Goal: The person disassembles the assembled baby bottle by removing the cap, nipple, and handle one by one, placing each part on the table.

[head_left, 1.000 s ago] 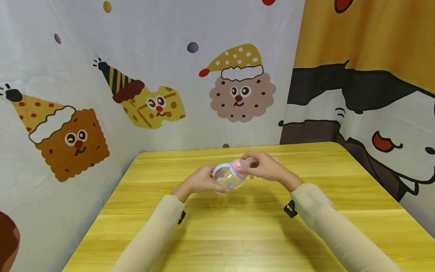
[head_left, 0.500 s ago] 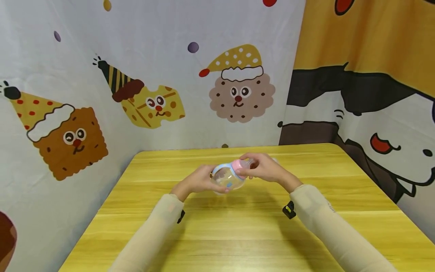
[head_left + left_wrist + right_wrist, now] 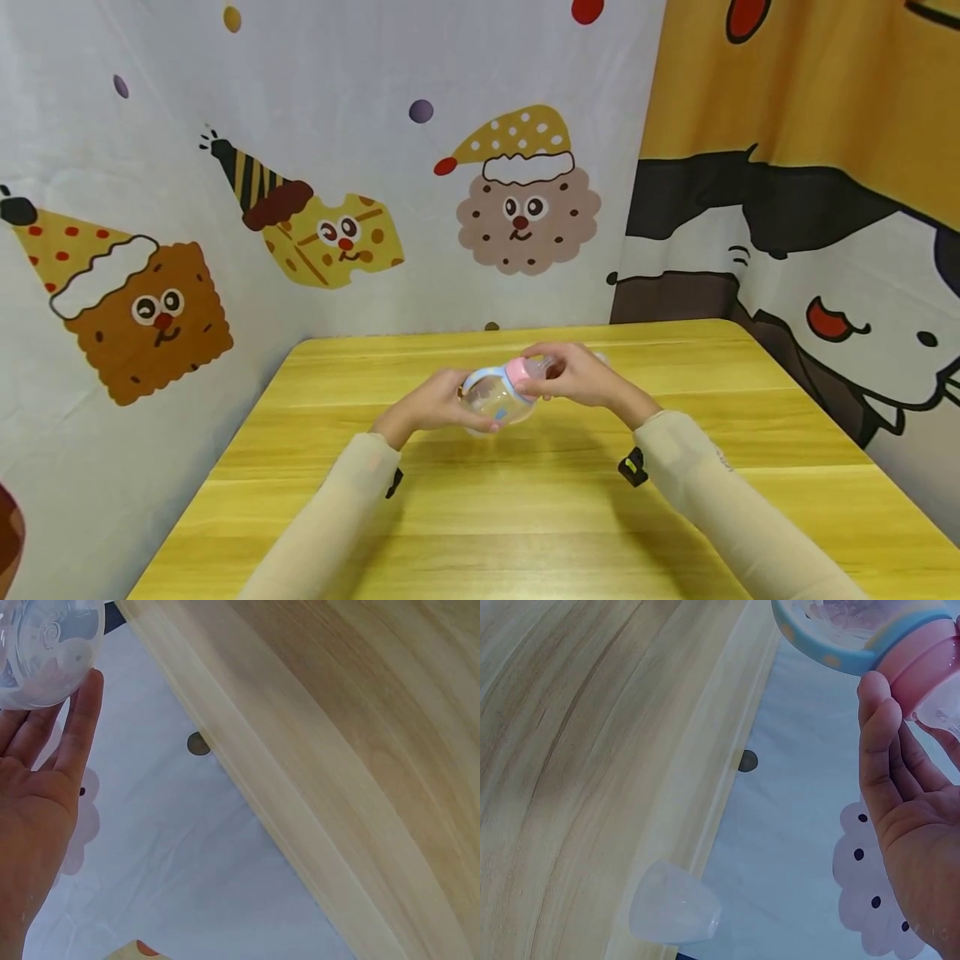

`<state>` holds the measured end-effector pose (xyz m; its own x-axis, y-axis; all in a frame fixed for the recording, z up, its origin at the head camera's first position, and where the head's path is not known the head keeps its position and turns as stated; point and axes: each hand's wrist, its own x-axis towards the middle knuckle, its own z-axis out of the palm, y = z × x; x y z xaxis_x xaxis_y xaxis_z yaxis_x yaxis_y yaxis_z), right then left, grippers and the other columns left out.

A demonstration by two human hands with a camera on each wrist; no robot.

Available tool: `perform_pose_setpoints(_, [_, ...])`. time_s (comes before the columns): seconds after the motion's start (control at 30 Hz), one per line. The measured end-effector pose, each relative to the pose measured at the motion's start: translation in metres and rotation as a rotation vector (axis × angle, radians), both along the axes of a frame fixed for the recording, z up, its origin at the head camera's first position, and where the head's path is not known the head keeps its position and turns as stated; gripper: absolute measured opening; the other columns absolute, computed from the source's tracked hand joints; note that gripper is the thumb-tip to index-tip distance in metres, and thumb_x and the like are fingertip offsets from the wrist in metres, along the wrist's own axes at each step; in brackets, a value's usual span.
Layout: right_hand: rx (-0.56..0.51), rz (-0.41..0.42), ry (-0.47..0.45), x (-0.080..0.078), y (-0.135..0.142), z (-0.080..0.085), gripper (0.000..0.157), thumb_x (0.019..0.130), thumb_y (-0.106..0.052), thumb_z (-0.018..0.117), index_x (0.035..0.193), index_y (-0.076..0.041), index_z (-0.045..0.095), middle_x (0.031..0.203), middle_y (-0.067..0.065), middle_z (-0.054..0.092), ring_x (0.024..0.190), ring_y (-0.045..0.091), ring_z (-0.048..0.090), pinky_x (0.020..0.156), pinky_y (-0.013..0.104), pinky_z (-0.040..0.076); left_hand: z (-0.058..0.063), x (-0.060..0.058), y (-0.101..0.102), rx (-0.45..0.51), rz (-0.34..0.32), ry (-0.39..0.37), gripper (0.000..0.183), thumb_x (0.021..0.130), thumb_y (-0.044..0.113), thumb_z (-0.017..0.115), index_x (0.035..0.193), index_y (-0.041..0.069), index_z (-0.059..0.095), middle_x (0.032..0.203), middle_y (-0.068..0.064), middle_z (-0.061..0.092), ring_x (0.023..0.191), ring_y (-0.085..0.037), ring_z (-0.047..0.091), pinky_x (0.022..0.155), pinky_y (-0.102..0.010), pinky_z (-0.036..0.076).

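Note:
A clear baby bottle (image 3: pixel 491 398) with a pink collar (image 3: pixel 517 375) and light blue handles is held tilted above the table, its teat pointing right. My left hand (image 3: pixel 431 402) grips the bottle's round body from the left; the left wrist view shows the bottle's clear base (image 3: pixel 56 656) against the fingers. The right hand (image 3: pixel 581 375) pinches the pink collar, its palm close behind the clear teat. In the right wrist view, fingertips (image 3: pixel 881 712) press on the collar beside the blue handle (image 3: pixel 829 652).
A translucent cup-shaped cap (image 3: pixel 673 904) lies near the table's far edge, mostly hidden behind the right hand in the head view. The wood-grain table (image 3: pixel 480 517) ends at a curtain (image 3: pixel 360 308) printed with cartoon figures.
The head view has shifted slightly. Both hands keep nearly the same hold on the baby bottle, with little visible movement of it.

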<state>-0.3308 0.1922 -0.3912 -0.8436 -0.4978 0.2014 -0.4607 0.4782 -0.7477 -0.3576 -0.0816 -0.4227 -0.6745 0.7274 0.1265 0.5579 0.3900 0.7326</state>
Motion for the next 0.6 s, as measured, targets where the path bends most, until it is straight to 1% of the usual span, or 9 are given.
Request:
perform_pose_setpoints(0.03, [-0.004,-0.001,-0.003,0.003,-0.001,0.003,0.050,0.085,-0.035,0.077,0.127,-0.014,0.061,0.092,0.003,0.070,0.071,0.022,0.069,0.064,0.039,0.057,0.000,0.000,0.000,-0.002,-0.002,0.000,0.046,0.071,0.038,0.087,0.109,0.021,0.066,0.099,0.003,0.070,0.087,-0.016,0.066,0.073,-0.033,0.055])
perform_pose_setpoints(0.17, [-0.018,0.001,-0.016,0.018,-0.006,0.019,0.049,0.086,-0.023,0.076,0.129,-0.004,0.060,0.092,0.008,0.070,0.075,0.034,0.069,0.064,0.035,0.057,0.001,-0.001,-0.001,-0.010,-0.007,0.006,0.046,0.071,0.044,0.086,0.106,0.023,0.067,0.096,0.006,0.070,0.084,-0.014,0.065,0.073,-0.031,0.055])
perform_pose_setpoints(0.23, [-0.017,-0.002,-0.024,0.024,-0.009,0.026,0.049,0.087,-0.018,0.075,0.129,-0.001,0.059,0.091,0.010,0.070,0.076,0.038,0.068,0.064,0.034,0.056,0.002,0.000,-0.001,-0.006,-0.014,-0.003,0.046,0.071,0.045,0.086,0.106,0.023,0.067,0.096,0.005,0.070,0.084,-0.013,0.065,0.073,-0.032,0.055])
perform_pose_setpoints(0.33, [-0.018,-0.007,-0.025,0.019,-0.008,0.018,0.050,0.086,-0.018,0.076,0.130,-0.001,0.058,0.090,0.010,0.070,0.075,0.037,0.068,0.064,0.036,0.057,0.002,0.000,-0.001,0.005,-0.029,-0.018,0.045,0.072,0.042,0.086,0.107,0.021,0.067,0.097,0.004,0.070,0.085,-0.014,0.065,0.074,-0.033,0.055])
perform_pose_setpoints(0.47, [-0.033,0.003,-0.018,0.007,-0.005,0.001,0.052,0.085,-0.017,0.077,0.132,-0.004,0.058,0.094,0.012,0.070,0.074,0.030,0.069,0.064,0.039,0.057,0.000,-0.001,-0.003,0.011,-0.049,-0.022,0.043,0.074,0.038,0.086,0.108,0.020,0.067,0.097,0.001,0.071,0.086,-0.015,0.065,0.075,-0.033,0.055])
perform_pose_setpoints(0.6, [-0.034,0.007,-0.009,0.003,-0.003,-0.003,0.053,0.084,-0.024,0.079,0.131,-0.010,0.060,0.097,0.008,0.071,0.073,0.020,0.069,0.064,0.035,0.057,-0.001,-0.002,-0.004,0.013,-0.065,-0.013,0.042,0.074,0.037,0.085,0.108,0.021,0.067,0.098,-0.001,0.071,0.086,-0.015,0.066,0.076,-0.033,0.054])
